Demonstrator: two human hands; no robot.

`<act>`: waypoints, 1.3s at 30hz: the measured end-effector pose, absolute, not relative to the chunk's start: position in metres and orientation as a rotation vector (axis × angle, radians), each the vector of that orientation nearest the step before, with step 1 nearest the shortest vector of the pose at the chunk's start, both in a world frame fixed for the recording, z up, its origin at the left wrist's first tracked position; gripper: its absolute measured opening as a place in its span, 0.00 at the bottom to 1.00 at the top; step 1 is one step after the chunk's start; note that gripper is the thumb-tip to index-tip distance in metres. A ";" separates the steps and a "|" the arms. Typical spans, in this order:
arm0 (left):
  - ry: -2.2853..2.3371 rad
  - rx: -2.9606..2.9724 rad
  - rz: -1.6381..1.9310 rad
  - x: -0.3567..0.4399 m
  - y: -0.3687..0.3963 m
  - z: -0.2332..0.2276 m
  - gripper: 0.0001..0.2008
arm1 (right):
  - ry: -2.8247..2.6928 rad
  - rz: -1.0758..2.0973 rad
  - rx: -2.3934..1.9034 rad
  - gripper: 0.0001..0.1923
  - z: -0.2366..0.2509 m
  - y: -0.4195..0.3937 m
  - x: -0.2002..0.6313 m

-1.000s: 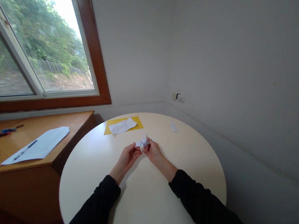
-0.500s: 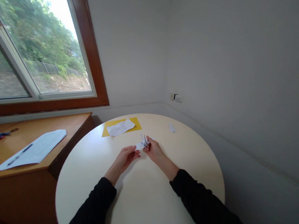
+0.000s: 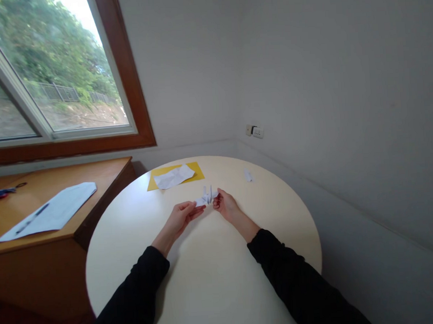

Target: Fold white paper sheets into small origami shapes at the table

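Between my two hands, above the round table, is a small folded white paper figure (image 3: 207, 197) that looks like an origami crane, with two thin points sticking up and a flat wing out to each side. My left hand (image 3: 181, 217) pinches the left wing between thumb and fingers. On the other side, my right hand (image 3: 227, 205) pinches the right wing, its fingers curled in. The finer folds are too small to make out.
The round cream table (image 3: 209, 280) bears a yellow sheet (image 3: 152, 184) with creased white paper (image 3: 174, 176) on it, and a small paper scrap (image 3: 247, 175). On the wooden desk (image 3: 93, 182) lie white paper (image 3: 63, 210), a pen (image 3: 32, 218) and scissors (image 3: 2, 193).
My right hand has shifted slightly right, out to the figure's right wing, and the figure now shows more spread between my hands. The whole view has tilted slightly.
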State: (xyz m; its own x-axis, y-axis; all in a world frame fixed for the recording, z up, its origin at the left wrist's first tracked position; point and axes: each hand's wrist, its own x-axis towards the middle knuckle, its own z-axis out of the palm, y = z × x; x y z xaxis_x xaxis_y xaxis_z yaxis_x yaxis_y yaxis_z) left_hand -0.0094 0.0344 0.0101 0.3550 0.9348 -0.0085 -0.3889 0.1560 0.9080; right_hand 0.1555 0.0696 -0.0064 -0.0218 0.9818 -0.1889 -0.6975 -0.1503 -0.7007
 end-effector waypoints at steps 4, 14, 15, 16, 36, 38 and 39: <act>0.619 0.918 1.112 -0.012 0.035 0.011 0.07 | -0.484 1.568 -0.735 0.11 -0.007 0.073 0.160; 0.730 0.957 1.257 -0.010 0.036 0.010 0.11 | -1.102 0.632 -0.977 0.11 -0.005 0.061 0.156; 0.770 1.010 1.284 -0.008 0.035 0.010 0.12 | -1.188 0.591 -0.956 0.10 -0.003 0.058 0.153; 0.812 1.073 1.309 -0.007 0.035 0.009 0.13 | -1.277 0.564 -0.939 0.12 -0.001 0.054 0.149; 0.859 1.571 1.476 -0.014 0.032 0.012 0.19 | -1.702 0.384 -0.841 0.07 0.002 0.045 0.148; 0.906 1.670 1.473 -0.014 0.032 0.012 0.16 | -1.739 0.392 -0.818 0.07 0.003 0.044 0.147; 0.929 1.717 1.472 -0.015 0.033 0.011 0.15 | -1.755 0.390 -0.803 0.08 0.003 0.044 0.147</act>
